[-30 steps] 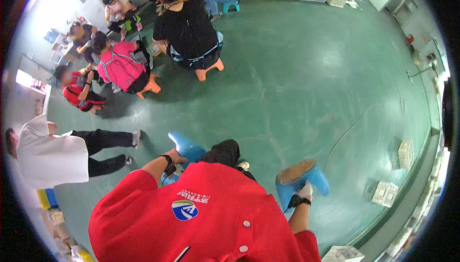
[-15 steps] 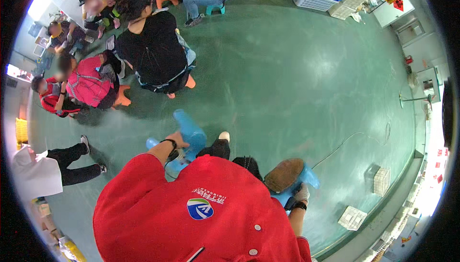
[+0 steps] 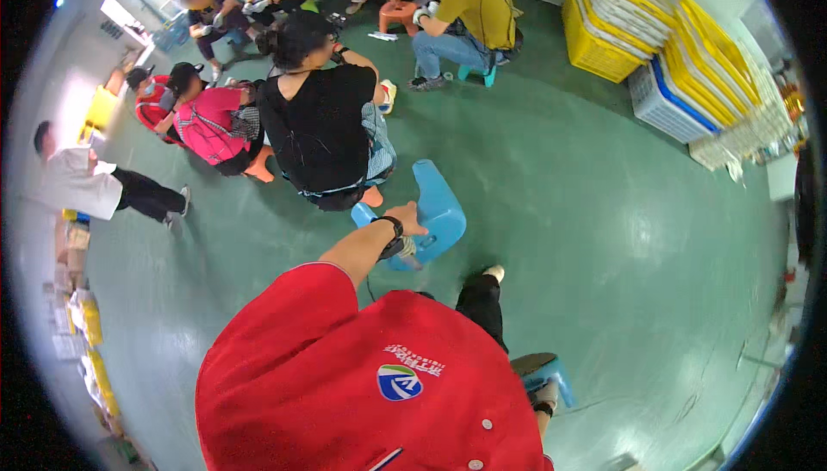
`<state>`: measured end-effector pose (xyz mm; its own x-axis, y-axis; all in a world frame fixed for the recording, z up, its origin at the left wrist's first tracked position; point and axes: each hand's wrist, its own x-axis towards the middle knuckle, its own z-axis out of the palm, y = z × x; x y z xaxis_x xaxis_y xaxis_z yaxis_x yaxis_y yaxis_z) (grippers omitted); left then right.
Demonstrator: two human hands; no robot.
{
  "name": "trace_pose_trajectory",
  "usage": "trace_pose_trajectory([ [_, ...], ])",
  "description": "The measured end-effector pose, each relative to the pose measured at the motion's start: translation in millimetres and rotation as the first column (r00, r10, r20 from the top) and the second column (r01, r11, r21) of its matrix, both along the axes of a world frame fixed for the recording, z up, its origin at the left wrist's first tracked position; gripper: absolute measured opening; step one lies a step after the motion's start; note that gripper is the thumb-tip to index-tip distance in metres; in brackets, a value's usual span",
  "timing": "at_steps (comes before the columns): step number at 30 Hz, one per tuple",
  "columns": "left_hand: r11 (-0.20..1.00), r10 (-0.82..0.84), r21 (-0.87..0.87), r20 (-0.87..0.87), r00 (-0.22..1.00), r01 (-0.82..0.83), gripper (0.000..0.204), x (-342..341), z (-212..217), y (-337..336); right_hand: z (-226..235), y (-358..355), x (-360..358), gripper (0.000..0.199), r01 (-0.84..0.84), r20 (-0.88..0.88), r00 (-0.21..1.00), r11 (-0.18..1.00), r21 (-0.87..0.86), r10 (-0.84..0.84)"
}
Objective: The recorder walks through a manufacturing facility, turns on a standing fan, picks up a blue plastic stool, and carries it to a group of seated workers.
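Observation:
My left hand, bare with a black band at the wrist, is closed round a blue plastic stool in front of me on the left. The stool is tipped over, its legs pointing out. A small greyish thing, perhaps a glove, hangs under that hand; a thin dark cord trails below it. At my lower right, my right hand wears a pale glove and grips a second blue stool, partly hidden by my red sleeve. A brown, rounded object lies against this stool; I cannot make out its kind.
Several people sit on low stools at the far left, the nearest in a black top. A person in white stands at the left. Stacked yellow crates and white crates stand at the far right on the green floor.
My view has swung to the right and forward. My left hand with its stool now reaches nearer the seated person in black; my right hand with the other stool sits lower in view.

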<state>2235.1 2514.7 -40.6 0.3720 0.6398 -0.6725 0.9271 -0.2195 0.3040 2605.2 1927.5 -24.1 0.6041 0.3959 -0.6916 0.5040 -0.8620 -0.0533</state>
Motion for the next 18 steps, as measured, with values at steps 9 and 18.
trace_pose_trajectory([
  [9, 0.919, 0.394, -0.059, 0.050, 0.918, -0.391, 0.113, 140, -38, 137, 3, 262, 313, 0.087, -0.109, -0.088, 0.989, 0.988, 0.109, 0.119],
  [18, 0.618, 0.730, -0.419, -0.010, 0.684, -0.666, 0.101, 249, -109, 266, -81, 492, 489, 0.059, 0.133, -0.152, 0.986, 0.889, 0.439, -0.072],
])
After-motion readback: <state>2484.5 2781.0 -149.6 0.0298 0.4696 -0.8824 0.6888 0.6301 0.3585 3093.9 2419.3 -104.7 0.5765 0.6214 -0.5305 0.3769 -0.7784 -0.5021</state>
